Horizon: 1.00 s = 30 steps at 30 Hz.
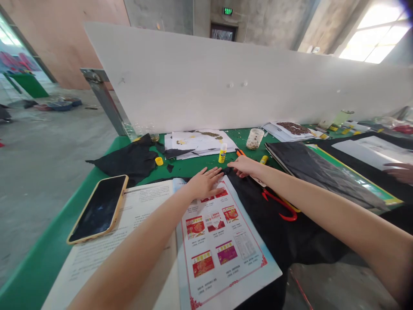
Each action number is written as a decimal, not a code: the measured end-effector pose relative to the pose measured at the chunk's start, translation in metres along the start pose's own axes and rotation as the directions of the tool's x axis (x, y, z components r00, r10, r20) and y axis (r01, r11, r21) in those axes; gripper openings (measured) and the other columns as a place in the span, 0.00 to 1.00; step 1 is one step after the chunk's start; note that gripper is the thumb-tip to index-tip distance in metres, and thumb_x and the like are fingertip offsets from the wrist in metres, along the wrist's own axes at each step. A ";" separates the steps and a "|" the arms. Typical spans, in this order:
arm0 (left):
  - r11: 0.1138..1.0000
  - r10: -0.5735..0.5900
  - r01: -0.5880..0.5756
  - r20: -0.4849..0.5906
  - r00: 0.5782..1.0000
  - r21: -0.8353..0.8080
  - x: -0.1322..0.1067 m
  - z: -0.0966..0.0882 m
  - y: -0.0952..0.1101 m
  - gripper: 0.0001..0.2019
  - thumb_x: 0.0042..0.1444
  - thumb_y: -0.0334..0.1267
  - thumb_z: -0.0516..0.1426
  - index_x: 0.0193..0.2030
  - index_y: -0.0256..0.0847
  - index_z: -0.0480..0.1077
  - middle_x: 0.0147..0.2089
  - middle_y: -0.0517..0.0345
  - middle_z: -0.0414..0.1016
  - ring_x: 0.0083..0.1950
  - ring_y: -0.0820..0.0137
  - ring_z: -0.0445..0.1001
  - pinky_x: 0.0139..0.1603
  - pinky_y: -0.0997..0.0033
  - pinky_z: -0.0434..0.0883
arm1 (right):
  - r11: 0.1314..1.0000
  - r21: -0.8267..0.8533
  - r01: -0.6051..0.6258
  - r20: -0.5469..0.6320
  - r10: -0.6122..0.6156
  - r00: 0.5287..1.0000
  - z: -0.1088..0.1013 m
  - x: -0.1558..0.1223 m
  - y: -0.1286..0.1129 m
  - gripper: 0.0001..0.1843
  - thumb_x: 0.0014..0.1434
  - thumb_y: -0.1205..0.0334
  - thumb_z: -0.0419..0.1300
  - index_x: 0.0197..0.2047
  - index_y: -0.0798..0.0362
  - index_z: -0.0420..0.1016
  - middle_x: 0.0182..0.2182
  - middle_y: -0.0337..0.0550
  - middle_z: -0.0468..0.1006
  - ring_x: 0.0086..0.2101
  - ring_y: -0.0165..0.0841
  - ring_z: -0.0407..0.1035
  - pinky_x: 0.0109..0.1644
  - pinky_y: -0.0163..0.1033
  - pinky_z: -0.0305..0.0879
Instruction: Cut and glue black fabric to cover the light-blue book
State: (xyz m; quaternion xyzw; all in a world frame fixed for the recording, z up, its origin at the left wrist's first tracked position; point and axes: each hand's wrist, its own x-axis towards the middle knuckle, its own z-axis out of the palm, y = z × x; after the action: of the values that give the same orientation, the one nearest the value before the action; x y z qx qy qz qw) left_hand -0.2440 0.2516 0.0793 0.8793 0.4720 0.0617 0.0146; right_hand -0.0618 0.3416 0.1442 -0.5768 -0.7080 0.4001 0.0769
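Note:
My left hand [204, 184] lies flat with spread fingers on the top part of a colour-printed page [222, 241] of an open book. Just right of the page's upper corner, my right hand [242, 166] is closed, its fingers at the bunched edge of a thin black sheet [258, 215]. Whether the sheet is cloth or paper I cannot tell. An uncapped glue stick [222, 153] stands upright between and beyond my hands; its yellow cap [159, 161] lies to the left. Red-handled scissors [280, 206] lie under my right forearm, partly hidden.
A phone [98, 209] rests on the book's left page. Behind are a torn black piece [129, 159], white papers [200, 142] with stuck-on bits, and a plastic cup [255, 138]. A black-covered board [322, 172] lies right, near another person's hand [400, 172]. A white panel [226, 86] stands behind.

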 end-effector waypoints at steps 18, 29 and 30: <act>1.000 -0.021 0.021 0.008 1.000 0.000 0.004 0.006 -0.003 0.36 0.60 0.61 0.36 0.68 0.41 0.45 0.71 0.51 0.39 0.71 0.65 0.39 0.67 0.56 0.40 | 0.867 -0.222 0.445 -0.268 -0.493 0.827 0.049 -0.025 0.048 0.19 0.51 0.77 0.50 0.45 0.59 0.72 0.48 0.52 0.74 0.50 0.37 0.66 0.58 0.43 0.58; 0.999 -0.032 0.031 0.049 0.998 0.009 0.003 0.003 -0.001 0.37 0.60 0.60 0.36 0.67 0.34 0.48 0.70 0.48 0.42 0.71 0.64 0.38 0.68 0.56 0.38 | 0.866 -0.146 0.479 -0.307 -0.500 0.810 0.078 -0.022 0.048 0.27 0.56 0.74 0.43 0.61 0.62 0.55 0.59 0.56 0.63 0.59 0.34 0.57 0.62 0.44 0.54; 0.999 -0.035 0.035 0.047 0.998 0.007 0.003 0.003 -0.001 0.37 0.60 0.59 0.36 0.67 0.33 0.47 0.70 0.48 0.42 0.71 0.64 0.38 0.68 0.57 0.38 | 0.863 -0.147 0.483 -0.303 -0.504 0.809 0.080 -0.024 0.047 0.28 0.57 0.73 0.43 0.61 0.62 0.56 0.59 0.56 0.62 0.59 0.34 0.56 0.63 0.45 0.53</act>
State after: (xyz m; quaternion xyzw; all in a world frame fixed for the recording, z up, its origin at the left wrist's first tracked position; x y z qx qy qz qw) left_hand -0.2430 0.2548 0.0763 0.8722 0.4869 0.0392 0.0241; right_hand -0.0642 0.2830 0.0679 -0.4338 -0.8224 0.2413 0.2778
